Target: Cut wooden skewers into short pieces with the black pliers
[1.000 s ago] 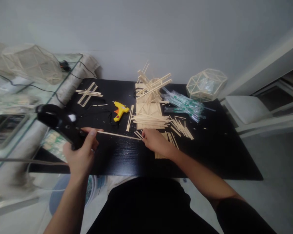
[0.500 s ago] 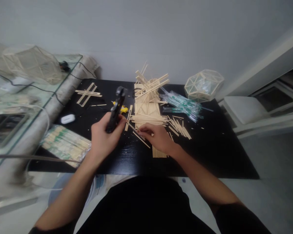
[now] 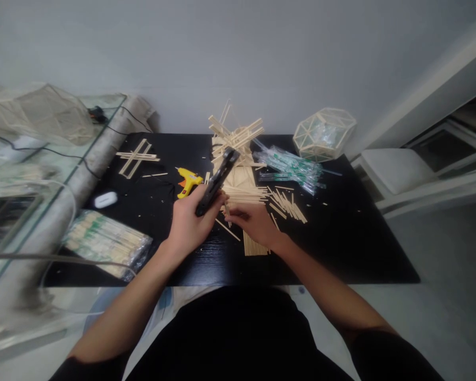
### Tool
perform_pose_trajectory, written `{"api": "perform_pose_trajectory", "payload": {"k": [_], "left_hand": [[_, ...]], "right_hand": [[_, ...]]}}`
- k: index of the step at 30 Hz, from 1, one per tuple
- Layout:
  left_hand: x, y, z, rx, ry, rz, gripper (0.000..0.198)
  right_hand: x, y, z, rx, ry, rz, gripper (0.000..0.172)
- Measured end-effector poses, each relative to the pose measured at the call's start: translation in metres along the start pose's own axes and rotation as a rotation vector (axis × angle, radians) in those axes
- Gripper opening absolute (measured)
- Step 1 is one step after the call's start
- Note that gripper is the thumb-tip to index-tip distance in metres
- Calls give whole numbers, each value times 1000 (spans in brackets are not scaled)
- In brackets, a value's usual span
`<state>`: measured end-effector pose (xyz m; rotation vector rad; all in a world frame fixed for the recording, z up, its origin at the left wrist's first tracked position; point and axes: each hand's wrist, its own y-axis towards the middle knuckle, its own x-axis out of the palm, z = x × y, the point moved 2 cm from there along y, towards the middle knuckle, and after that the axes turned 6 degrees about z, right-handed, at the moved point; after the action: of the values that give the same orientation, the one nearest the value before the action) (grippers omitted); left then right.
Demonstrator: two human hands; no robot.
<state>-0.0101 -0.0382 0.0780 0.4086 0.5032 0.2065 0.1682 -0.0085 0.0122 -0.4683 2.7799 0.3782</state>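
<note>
The left hand (image 3: 188,219) had its fingers wrapped around a long, hard, black tool (image 3: 218,182). The tool leaned away from the person and to the right, in front of a pile of long, pale wooden sticks (image 3: 248,194). The right hand (image 3: 256,225) was just beside it, and its fingers pinched a thin, pale wooden stick (image 3: 228,209) in between the two hands. It was too small to tell if the left fingers touched that stick too.

One second before, the left hand was far off to the left, and a stick stretched across the gap between the hands. Now the hands were close together. Half a second before, the tool stood straighter and hid much of the yellow plastic glue gun (image 3: 189,181). Now the glue gun showed better, just past the left fingers.

A loose thin stick (image 3: 228,229) lay on the shiny black counter (image 3: 341,254), a bit nearer the person than the fingers. Clear and green plastic wrappers (image 3: 291,166) lay past the right fingers, to the right.
</note>
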Motion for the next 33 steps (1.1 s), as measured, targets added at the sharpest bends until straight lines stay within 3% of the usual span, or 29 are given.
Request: {"api": "perform_pose_trajectory", "payload": {"k": [11,33], "left_hand": [[18,-17,-16,-182,-208,28,15],[26,-29,-24,-268,-282,12,18]], "right_hand": [[3,-10,5,-21,-119,-16,15],[9,-14,15,-231,-133,-4,20]]}}
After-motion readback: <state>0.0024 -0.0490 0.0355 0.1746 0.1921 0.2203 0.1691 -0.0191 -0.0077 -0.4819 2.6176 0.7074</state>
